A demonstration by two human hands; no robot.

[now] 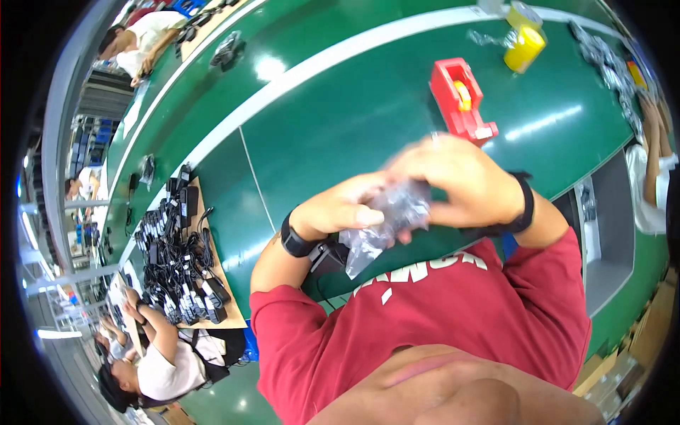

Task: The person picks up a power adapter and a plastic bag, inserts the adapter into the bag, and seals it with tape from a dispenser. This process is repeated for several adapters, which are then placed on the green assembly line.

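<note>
both hands met close under the camera: the left hand (338, 211) pinched one clear plastic bag (388, 221) from below, the right hand (453, 185) curled over its top, fingers closed on it. judging by that grip, the bag was being packed or sealed, so the next move needed a steady pinch. beyond, on the green surface (340, 120), stood one red tape dispenser (462, 99) and one yellow roll (525, 44).
</note>
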